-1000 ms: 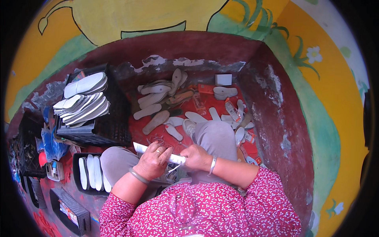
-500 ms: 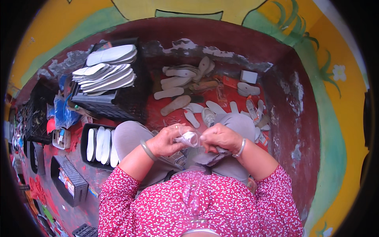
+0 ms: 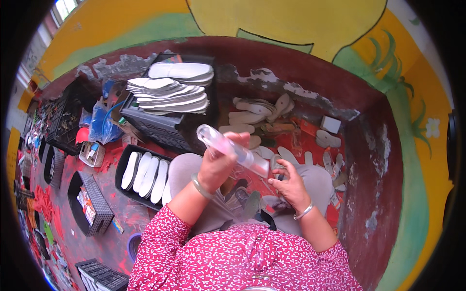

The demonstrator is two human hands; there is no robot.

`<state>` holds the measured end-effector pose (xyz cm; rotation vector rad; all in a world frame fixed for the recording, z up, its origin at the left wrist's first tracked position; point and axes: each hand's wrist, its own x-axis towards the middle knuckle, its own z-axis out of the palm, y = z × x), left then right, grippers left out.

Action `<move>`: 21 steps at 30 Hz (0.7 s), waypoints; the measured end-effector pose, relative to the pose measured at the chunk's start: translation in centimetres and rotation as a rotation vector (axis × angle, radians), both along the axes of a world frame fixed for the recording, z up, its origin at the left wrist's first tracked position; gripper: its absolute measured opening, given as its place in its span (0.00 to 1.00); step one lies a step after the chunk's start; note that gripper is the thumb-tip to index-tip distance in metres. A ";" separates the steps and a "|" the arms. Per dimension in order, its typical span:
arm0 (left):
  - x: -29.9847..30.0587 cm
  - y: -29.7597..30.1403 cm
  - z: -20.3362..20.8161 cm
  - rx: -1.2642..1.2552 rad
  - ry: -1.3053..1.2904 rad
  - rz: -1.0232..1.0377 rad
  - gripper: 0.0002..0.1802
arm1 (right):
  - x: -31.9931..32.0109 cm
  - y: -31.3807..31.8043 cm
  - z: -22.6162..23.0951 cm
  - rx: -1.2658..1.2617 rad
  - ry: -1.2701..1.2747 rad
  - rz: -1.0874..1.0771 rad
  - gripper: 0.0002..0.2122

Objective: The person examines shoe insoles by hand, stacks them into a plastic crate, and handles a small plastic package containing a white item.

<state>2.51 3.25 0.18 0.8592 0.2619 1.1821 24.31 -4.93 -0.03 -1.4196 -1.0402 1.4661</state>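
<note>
My left hand [image 3: 219,167] is closed round a clear plastic tube [image 3: 252,161], which lies slanted across the fingers. One round end sticks out at the upper left, and the other end looks pinkish; what is inside cannot be made out. Close to that pinkish end is my right hand [image 3: 290,184], its thumb and fingers apart and nothing plainly held in them. Below the hands, between my knees, a dark greenish sole-shaped piece [image 3: 251,205] and other dark pieces lie partly hidden.
A black crate [image 3: 160,127] to the far left carries stacked white insoles [image 3: 170,96]. Nearer stands a black bin [image 3: 127,170] with more insoles in it. Loose insoles and a white box [image 3: 330,124] lie by the maroon wall [image 3: 369,160]. A grey basket [image 3: 103,213] stands at left.
My left hand has lifted the clear plastic tube, which now shows at length. My right hand has moved away from the left, and its fingers have spread. The view has shifted left.
</note>
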 end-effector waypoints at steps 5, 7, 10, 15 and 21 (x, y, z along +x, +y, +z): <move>0.9 0.7 0.1 -0.315 -0.643 -0.129 0.24 | -1.3 0.7 1.2 0.178 0.516 -0.019 0.43; 1.7 -0.7 0.6 -0.314 -0.608 -0.166 0.25 | -1.7 1.0 1.7 0.324 0.485 -0.042 0.47; 2.5 -1.9 0.6 -0.322 -0.555 -0.223 0.28 | -2.7 0.7 3.5 0.493 0.406 -0.021 0.42; 2.2 -2.0 0.9 -0.226 -0.355 -0.388 0.32 | -2.0 0.2 4.0 0.441 0.400 -0.203 0.29; 0.1 -0.2 -3.1 -0.549 -0.072 -0.226 0.20 | 1.4 -0.2 5.6 0.547 0.187 -0.171 0.28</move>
